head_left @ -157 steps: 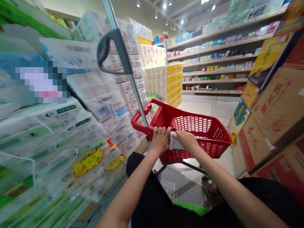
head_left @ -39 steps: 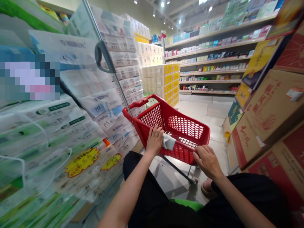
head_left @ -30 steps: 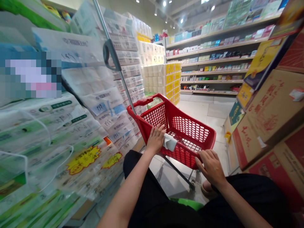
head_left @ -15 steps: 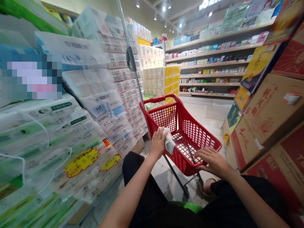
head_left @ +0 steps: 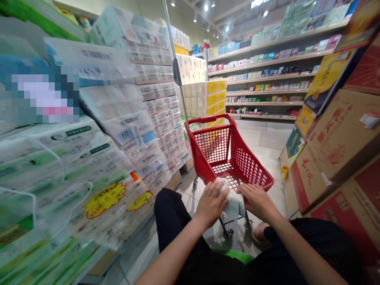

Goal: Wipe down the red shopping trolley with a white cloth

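**aisle_lurker:** ok, going left to right, what's different from half a second ago? The stacked tissue packs on the left look the same to me.

**cartwatcher:** Yeah, those haven't budged. The cart has, though. The pull pole has swung further right and stands almost edge-on now, so the whole thing has turned and its narrow end faces the person.

**aisle_lurker:** And the hands?

**cartwatcher:** That's the bigger change. The left hand was up on the side rim with the white cloth under it. Now it's down at the near end, fingers curled over the cloth and gripping it. The cloth sits bunched against the near rim of the red basket, with its lower part hanging free below the rim.

**aisle_lurker:** The right one was off on its own corner before, wasn't it?

**cartwatcher:** Right, well apart from the cloth. Now the right hand has come in and its fingertips touch the cloth's other side. Can't tell if it's pinching or just resting there. So I'd say the wiping has shifted from the side rim to the near end, both hands on one rag. The cardboard boxes on the right are unchanged.
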`<state>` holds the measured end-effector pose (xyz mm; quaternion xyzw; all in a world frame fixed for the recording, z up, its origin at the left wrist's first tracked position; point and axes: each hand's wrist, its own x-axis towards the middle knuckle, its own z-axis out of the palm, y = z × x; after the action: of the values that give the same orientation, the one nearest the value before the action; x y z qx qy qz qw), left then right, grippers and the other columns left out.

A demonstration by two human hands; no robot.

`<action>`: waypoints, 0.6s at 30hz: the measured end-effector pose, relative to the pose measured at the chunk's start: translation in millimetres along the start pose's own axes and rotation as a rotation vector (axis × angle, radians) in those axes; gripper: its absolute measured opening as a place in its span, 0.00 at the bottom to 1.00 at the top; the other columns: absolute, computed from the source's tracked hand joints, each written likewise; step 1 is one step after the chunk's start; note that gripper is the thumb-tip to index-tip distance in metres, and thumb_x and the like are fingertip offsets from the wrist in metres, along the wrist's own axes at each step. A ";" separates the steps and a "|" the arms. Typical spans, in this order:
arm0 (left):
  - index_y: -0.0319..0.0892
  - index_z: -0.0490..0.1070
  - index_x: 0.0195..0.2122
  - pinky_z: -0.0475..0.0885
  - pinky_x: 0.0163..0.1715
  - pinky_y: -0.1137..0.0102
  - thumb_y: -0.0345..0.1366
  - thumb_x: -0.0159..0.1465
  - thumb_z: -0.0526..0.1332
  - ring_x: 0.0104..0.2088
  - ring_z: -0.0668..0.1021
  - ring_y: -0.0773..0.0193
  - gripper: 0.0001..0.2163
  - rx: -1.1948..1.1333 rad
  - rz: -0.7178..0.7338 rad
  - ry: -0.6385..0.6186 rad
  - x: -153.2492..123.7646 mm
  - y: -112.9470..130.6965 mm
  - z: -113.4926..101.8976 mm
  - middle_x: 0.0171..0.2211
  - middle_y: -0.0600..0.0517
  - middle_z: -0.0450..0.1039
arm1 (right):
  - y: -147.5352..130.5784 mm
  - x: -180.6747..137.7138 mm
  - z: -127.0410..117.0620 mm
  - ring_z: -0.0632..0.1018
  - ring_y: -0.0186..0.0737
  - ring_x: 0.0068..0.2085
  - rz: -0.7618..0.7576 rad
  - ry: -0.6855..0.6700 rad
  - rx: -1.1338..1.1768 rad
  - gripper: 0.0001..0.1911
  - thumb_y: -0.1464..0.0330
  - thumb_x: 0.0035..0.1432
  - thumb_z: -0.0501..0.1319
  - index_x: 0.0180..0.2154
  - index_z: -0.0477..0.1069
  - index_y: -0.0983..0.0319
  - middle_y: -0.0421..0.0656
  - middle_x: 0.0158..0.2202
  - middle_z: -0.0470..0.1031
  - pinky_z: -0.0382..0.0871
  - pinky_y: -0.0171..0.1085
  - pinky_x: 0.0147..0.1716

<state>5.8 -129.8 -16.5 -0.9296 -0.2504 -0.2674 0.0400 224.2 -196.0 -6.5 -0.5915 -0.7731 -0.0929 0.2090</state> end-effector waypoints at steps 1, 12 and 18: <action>0.49 0.61 0.60 0.54 0.65 0.55 0.41 0.69 0.52 0.67 0.54 0.55 0.18 -0.001 0.012 -0.013 3.0 -10.0 -4.1 0.66 0.51 0.51 | 4.6 -0.2 0.0 0.73 0.42 0.41 -0.029 -0.013 0.001 0.10 0.65 0.58 0.59 0.42 0.67 0.58 0.43 0.40 0.75 0.60 0.40 0.41; 0.43 0.65 0.52 0.58 0.64 0.52 0.39 0.69 0.53 0.68 0.51 0.52 0.13 0.084 -0.132 0.090 15.3 -30.9 13.2 0.64 0.46 0.56 | 34.9 -1.1 8.3 0.70 0.44 0.42 0.055 0.082 -0.248 0.10 0.60 0.65 0.53 0.38 0.66 0.59 0.43 0.36 0.72 0.59 0.45 0.51; 0.40 0.59 0.60 0.56 0.65 0.50 0.32 0.67 0.53 0.67 0.52 0.52 0.20 0.166 -0.165 0.105 10.8 -2.6 31.6 0.59 0.44 0.61 | 7.0 9.4 11.5 0.68 0.44 0.40 0.100 0.075 -0.225 0.10 0.62 0.66 0.49 0.38 0.65 0.60 0.45 0.36 0.70 0.59 0.46 0.48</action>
<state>27.5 -116.1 -38.0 -0.8841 -0.3450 -0.2963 0.1078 226.5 -181.2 -13.4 -0.6452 -0.7190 -0.1906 0.1745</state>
